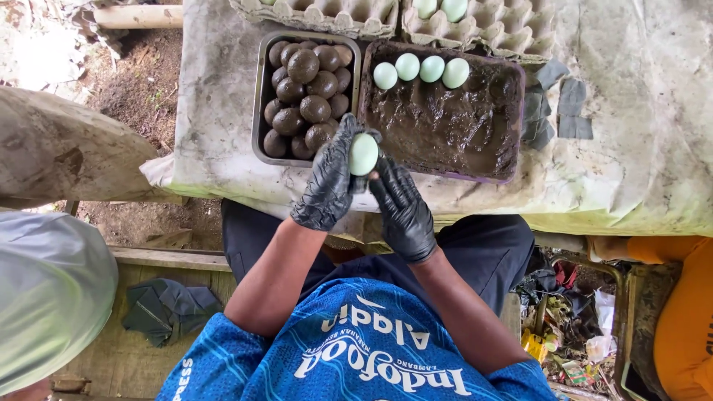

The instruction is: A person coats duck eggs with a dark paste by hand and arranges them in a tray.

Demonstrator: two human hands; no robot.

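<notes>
Looking down from the head view, the left hand (330,174) in its black glove is curled around a pale green egg (364,154). The right hand (401,208) steadies it from below with its fingertips. The egg hangs above the desk's (631,148) near edge, between the tray of mud-coated eggs (304,96) and the mud tray (445,130), where four clean eggs (420,69) sit. This looks like the moment before coating. That move would need a light grip and a short reach to the mud.
</notes>
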